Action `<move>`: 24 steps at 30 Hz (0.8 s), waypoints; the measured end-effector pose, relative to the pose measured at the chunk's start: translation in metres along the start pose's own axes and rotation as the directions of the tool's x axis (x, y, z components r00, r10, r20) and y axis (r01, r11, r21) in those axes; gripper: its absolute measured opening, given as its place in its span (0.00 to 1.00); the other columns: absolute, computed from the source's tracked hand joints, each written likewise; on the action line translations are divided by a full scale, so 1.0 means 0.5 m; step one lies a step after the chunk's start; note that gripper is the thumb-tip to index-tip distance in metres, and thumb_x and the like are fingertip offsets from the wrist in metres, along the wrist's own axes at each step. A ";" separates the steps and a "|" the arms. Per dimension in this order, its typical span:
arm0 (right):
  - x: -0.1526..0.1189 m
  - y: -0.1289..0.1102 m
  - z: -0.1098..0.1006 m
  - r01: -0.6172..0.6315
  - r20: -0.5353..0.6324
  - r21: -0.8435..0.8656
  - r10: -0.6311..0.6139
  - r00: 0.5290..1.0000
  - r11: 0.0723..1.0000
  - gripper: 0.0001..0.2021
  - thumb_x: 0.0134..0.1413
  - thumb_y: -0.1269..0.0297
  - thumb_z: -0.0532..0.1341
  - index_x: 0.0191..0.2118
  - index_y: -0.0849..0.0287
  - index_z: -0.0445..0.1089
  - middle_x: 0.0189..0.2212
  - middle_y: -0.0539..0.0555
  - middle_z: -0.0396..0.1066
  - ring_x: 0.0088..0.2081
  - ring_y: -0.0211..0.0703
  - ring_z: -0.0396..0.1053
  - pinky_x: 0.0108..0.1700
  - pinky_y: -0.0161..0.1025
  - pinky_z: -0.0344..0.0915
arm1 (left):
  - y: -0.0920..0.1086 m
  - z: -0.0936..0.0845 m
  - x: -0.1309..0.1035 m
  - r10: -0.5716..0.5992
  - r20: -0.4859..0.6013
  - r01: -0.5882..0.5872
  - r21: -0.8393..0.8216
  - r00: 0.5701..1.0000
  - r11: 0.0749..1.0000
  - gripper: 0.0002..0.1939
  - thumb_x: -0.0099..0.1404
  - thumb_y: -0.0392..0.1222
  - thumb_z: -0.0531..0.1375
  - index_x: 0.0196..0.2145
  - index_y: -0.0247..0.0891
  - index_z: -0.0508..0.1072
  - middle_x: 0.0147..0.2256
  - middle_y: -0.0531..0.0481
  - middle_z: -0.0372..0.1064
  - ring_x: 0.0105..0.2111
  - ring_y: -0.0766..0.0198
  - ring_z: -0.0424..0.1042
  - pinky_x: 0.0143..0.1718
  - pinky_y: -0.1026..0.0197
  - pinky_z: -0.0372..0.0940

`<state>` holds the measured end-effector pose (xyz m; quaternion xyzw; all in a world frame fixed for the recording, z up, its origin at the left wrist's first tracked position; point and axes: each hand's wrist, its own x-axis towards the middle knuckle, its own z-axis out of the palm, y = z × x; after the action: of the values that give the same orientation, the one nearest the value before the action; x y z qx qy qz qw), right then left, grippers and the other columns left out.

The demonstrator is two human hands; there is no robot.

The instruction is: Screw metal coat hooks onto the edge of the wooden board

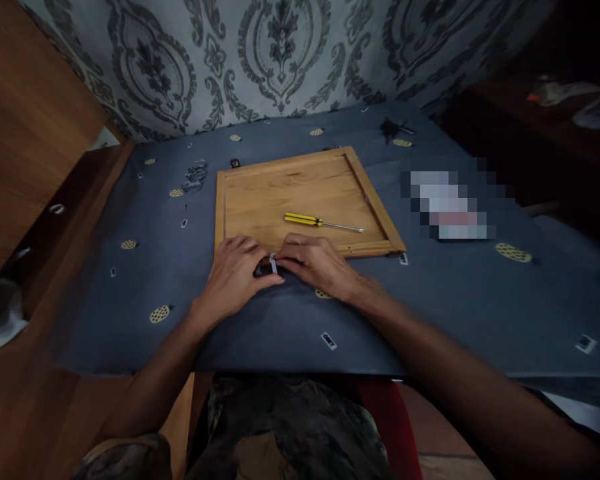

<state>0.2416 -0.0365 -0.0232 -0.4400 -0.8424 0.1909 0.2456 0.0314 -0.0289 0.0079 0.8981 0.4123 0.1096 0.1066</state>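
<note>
A wooden framed panel (260,190) lies on the dark blue cloth. On the panel rests a screwdriver (305,219) with a yellow and black handle, its tip to the right. My left hand (237,272) is closed over the panel's near edge, fingers on top and thumb stretched out along the front. Between my hands, at that edge, shows a small silvery metal fitting (273,265) with a dark part beside it; its exact kind is not clear. My right hand (317,262) pinches at the fitting with thumb and fingers, which partly cover it.
A dark fitting (235,163) sticks out at the panel's far edge. Several metal pieces (195,175) lie to the left, and a dark object (395,129) at the back right. A blurred-out item (450,203) lies right of the panel. Patterned wall covering (283,53) stands behind.
</note>
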 end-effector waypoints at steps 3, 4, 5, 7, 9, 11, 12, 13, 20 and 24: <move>-0.001 -0.001 0.001 0.002 0.011 -0.030 -0.002 1.000 1.000 0.09 0.69 0.69 0.61 0.44 0.58 0.81 0.37 0.55 0.75 0.38 0.43 0.73 0.39 0.37 0.64 | 0.000 0.000 0.000 -0.002 -0.001 0.002 -0.007 1.000 1.000 0.16 0.70 0.55 0.66 0.43 0.39 0.78 0.45 0.44 0.75 0.49 0.48 0.71 0.53 0.45 0.64; -0.002 -0.001 0.000 0.001 0.016 -0.038 0.000 1.000 0.999 0.09 0.69 0.69 0.61 0.45 0.58 0.81 0.37 0.55 0.75 0.38 0.43 0.73 0.39 0.37 0.64 | 0.000 0.001 0.000 0.000 -0.003 0.000 -0.009 1.000 1.000 0.16 0.71 0.55 0.65 0.43 0.39 0.78 0.45 0.44 0.75 0.49 0.48 0.71 0.53 0.45 0.64; -0.002 -0.002 0.000 -0.001 0.021 -0.042 0.002 1.000 0.999 0.09 0.69 0.69 0.61 0.46 0.58 0.81 0.37 0.55 0.75 0.38 0.43 0.73 0.39 0.38 0.64 | 0.000 0.001 0.000 0.001 -0.004 -0.001 -0.011 1.000 1.000 0.16 0.71 0.55 0.65 0.43 0.39 0.78 0.45 0.44 0.75 0.49 0.48 0.71 0.53 0.45 0.64; -0.001 -0.003 -0.004 -0.002 0.033 -0.028 0.003 0.999 1.000 0.10 0.68 0.69 0.62 0.48 0.57 0.80 0.38 0.55 0.75 0.39 0.44 0.74 0.40 0.38 0.65 | -0.001 0.001 -0.001 0.003 -0.005 -0.003 -0.014 1.000 1.000 0.16 0.71 0.55 0.65 0.43 0.39 0.78 0.45 0.44 0.75 0.49 0.48 0.72 0.53 0.46 0.64; 0.000 -0.004 -0.009 -0.005 0.039 0.009 0.005 0.999 1.000 0.11 0.66 0.70 0.63 0.50 0.56 0.80 0.38 0.54 0.75 0.39 0.44 0.74 0.40 0.38 0.65 | -0.001 0.000 -0.001 0.006 -0.005 -0.006 -0.013 1.000 1.000 0.16 0.70 0.55 0.66 0.43 0.39 0.78 0.45 0.44 0.75 0.49 0.48 0.72 0.52 0.46 0.64; 0.001 -0.005 -0.015 -0.011 0.040 0.036 0.010 0.999 0.999 0.12 0.65 0.71 0.64 0.51 0.57 0.79 0.38 0.55 0.75 0.40 0.45 0.75 0.42 0.39 0.66 | -0.001 0.000 -0.001 0.009 -0.009 -0.009 -0.007 1.000 1.000 0.16 0.69 0.55 0.67 0.42 0.39 0.78 0.45 0.45 0.75 0.49 0.48 0.72 0.52 0.46 0.65; 0.001 -0.005 -0.018 -0.013 0.042 0.040 0.012 0.999 0.999 0.12 0.65 0.71 0.64 0.52 0.57 0.79 0.39 0.55 0.75 0.41 0.46 0.75 0.42 0.39 0.67 | 0.000 -0.001 0.000 0.010 -0.010 -0.010 -0.004 1.000 1.000 0.16 0.68 0.55 0.68 0.42 0.39 0.78 0.44 0.45 0.75 0.49 0.49 0.72 0.52 0.46 0.65; 0.001 -0.005 -0.020 -0.015 0.045 0.036 0.013 0.999 0.999 0.12 0.66 0.71 0.64 0.52 0.58 0.79 0.39 0.56 0.75 0.41 0.47 0.75 0.43 0.39 0.67 | 0.000 -0.002 0.000 0.009 -0.011 -0.009 -0.001 1.000 1.000 0.16 0.67 0.55 0.69 0.42 0.39 0.78 0.44 0.45 0.75 0.48 0.49 0.72 0.52 0.47 0.65; -0.004 0.001 -0.017 0.023 0.044 0.004 -0.023 0.999 1.000 0.13 0.68 0.69 0.61 0.54 0.54 0.79 0.39 0.54 0.75 0.40 0.44 0.75 0.41 0.37 0.66 | 0.003 -0.003 0.001 0.006 -0.016 -0.006 0.008 1.000 1.000 0.16 0.66 0.55 0.70 0.41 0.39 0.79 0.43 0.47 0.76 0.47 0.50 0.72 0.51 0.49 0.65; -0.003 0.006 -0.006 0.038 0.015 0.019 -0.038 0.999 0.999 0.12 0.68 0.71 0.61 0.49 0.55 0.81 0.39 0.54 0.76 0.40 0.43 0.75 0.40 0.37 0.65 | 0.001 -0.001 0.000 -0.001 -0.014 0.001 -0.003 1.000 1.000 0.16 0.66 0.55 0.70 0.41 0.39 0.79 0.43 0.47 0.75 0.47 0.50 0.72 0.50 0.48 0.65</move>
<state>0.2461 -0.0361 -0.0228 -0.4200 -0.8507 0.1974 0.2467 0.0319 -0.0290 0.0085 0.8969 0.4134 0.1164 0.1054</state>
